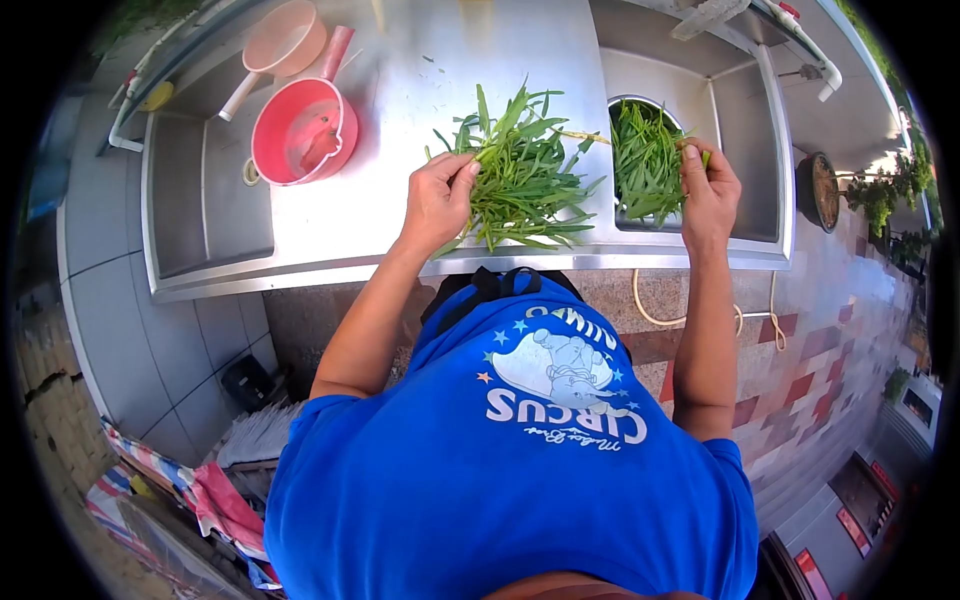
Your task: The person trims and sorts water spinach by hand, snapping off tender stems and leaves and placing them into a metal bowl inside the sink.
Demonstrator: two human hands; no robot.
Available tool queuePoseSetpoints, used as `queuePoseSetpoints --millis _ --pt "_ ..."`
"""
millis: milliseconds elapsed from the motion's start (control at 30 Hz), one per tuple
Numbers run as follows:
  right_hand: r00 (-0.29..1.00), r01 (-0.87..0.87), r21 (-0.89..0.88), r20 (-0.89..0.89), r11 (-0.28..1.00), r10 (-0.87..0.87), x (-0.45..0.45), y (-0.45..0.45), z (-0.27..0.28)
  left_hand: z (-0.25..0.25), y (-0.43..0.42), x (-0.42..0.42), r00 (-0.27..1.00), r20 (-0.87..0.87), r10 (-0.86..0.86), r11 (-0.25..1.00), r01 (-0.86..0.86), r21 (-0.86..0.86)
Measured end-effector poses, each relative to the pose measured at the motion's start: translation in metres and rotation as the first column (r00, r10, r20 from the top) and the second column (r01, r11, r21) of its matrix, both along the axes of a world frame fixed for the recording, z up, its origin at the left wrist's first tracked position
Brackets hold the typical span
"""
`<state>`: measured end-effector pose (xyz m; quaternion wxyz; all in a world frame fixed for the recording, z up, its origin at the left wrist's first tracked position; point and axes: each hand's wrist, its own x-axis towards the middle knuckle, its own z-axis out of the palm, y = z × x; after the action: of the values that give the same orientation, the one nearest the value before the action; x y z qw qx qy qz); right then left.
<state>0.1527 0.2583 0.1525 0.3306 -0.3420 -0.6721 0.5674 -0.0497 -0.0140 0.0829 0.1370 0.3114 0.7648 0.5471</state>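
Observation:
A loose pile of long-leaved greens that look like water spinach [525,190] lies on the steel counter, close to its front edge. My left hand [440,200] is closed at the left side of this pile, thumb and fingers pinching green stems. Over the right-hand sink, my right hand [710,190] pinches a small green piece between thumb and fingers. Below and left of it, more greens [645,160] fill a round container [668,112] standing in the sink. A pale yellowish stem [588,137] sticks out from the pile toward that container.
A pink dipper [262,140] stands on the left of the steel counter [390,90], with a paler dipper [285,40] behind it. Steel sinks lie at both ends. White pipes [830,75] run at the right, and a hose [655,318] hangs below.

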Motion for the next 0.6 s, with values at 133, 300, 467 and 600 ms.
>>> queuePoseSetpoints --millis 133,300,467,600 --pt "0.987 0.137 0.216 0.053 0.967 -0.152 0.026 0.03 0.004 -0.042 0.005 -0.008 0.918 -0.287 -0.274 0.908 0.148 -0.393" --pt "0.965 0.263 0.151 -0.053 0.953 -0.258 0.051 0.051 0.0 -0.042 0.015 -0.002 0.951 -0.186 -0.248 0.829 0.109 -0.549" --pt "0.953 0.301 0.114 -0.033 0.947 -0.3 0.068 0.064 -0.001 -0.018 0.034 0.018 0.876 -0.213 -0.433 0.703 0.18 -0.689" --pt "0.953 0.301 0.088 -0.005 0.949 -0.302 0.074 0.074 -0.011 -0.034 0.051 0.031 0.771 -0.194 -0.606 0.501 0.181 -0.846"
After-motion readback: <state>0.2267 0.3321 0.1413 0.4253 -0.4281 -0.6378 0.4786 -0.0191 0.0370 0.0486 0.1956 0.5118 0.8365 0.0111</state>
